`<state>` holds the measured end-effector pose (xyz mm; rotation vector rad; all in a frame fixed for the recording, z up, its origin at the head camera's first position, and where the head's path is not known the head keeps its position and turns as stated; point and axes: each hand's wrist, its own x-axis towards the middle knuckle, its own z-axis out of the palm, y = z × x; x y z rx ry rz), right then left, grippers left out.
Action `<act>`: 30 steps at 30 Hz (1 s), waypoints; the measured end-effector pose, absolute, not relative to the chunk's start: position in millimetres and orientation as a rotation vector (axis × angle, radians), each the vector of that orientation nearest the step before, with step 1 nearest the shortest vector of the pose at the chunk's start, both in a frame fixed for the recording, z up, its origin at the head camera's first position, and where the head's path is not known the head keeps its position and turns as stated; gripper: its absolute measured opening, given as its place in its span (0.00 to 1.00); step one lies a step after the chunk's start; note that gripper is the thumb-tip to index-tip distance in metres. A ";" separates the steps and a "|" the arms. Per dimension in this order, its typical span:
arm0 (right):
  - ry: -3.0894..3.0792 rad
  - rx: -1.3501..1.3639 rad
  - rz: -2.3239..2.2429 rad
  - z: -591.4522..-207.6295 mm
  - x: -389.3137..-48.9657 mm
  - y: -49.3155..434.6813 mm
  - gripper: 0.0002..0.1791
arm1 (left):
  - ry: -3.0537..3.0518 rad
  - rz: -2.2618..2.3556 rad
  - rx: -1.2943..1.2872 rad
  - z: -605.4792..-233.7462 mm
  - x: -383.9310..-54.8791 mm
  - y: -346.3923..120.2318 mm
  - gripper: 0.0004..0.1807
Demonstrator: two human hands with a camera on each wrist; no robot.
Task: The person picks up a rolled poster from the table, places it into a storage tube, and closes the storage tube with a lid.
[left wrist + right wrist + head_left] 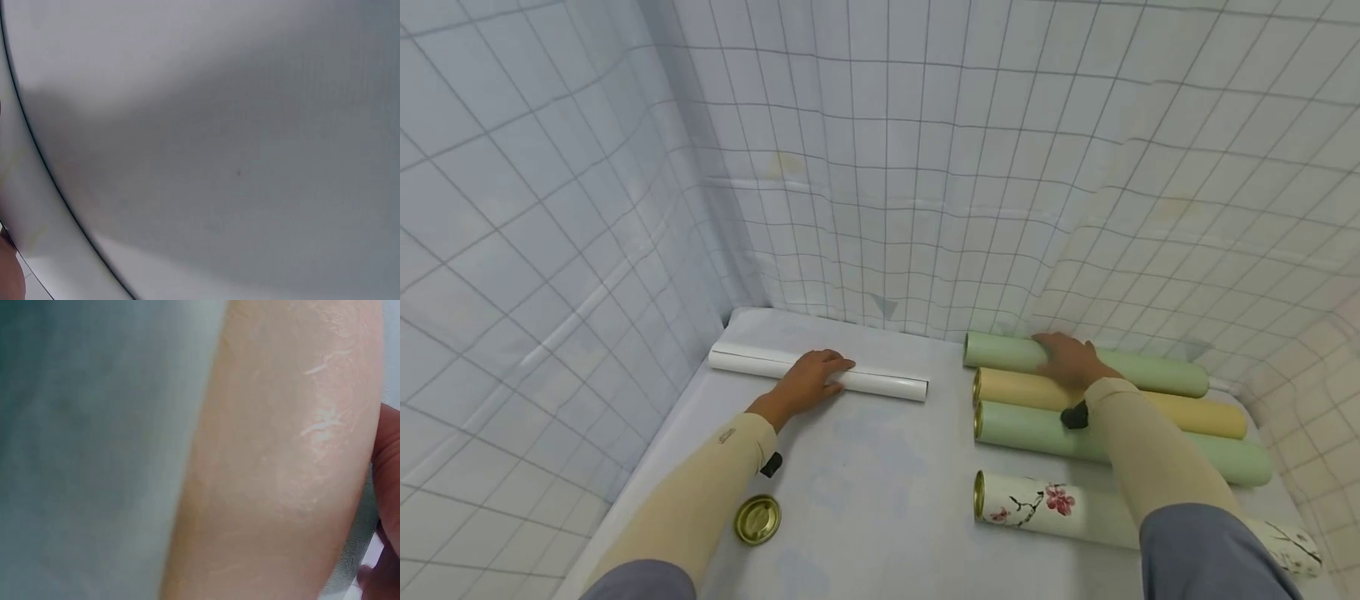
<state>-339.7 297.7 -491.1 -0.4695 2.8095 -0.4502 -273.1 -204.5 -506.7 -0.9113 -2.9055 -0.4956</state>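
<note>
On the left of the white surface lies a slim white roll (887,386) with a dark edge line along it. My left hand (807,382) holds it near its middle, the fingers laid across it. In the left wrist view the roll (47,206) runs down the left side, with only bits of fingers showing. To the right, my right hand (1066,362) grips the farthest pale green tube (1157,374), its fingers over the top. A yellow tube (1195,413) lies against that one on the near side; it fills much of the right wrist view, beside my thumb (389,469).
A second green tube (1022,427) lies in front of the yellow one, under my right forearm. Nearer is a white tube (1037,507) with red blossoms. A round gold lid (757,519) sits near my left forearm. Grid-patterned sheet walls (925,167) enclose the back and sides.
</note>
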 end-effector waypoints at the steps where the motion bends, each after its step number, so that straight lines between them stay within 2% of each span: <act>1: 2.817 -0.492 -0.434 -490.4 -339.9 298.3 0.39 | -2.892 -0.488 -0.911 -507.2 -273.2 -204.1 0.24; 13: 2.943 -0.721 -0.403 -468.6 -335.4 294.2 0.42 | -2.906 -0.468 -0.908 -503.5 -265.7 -208.7 0.23; 30: 3.228 -0.851 -0.679 -399.1 -301.0 286.9 0.41 | -2.838 -0.541 -0.964 -498.6 -255.2 -204.0 0.23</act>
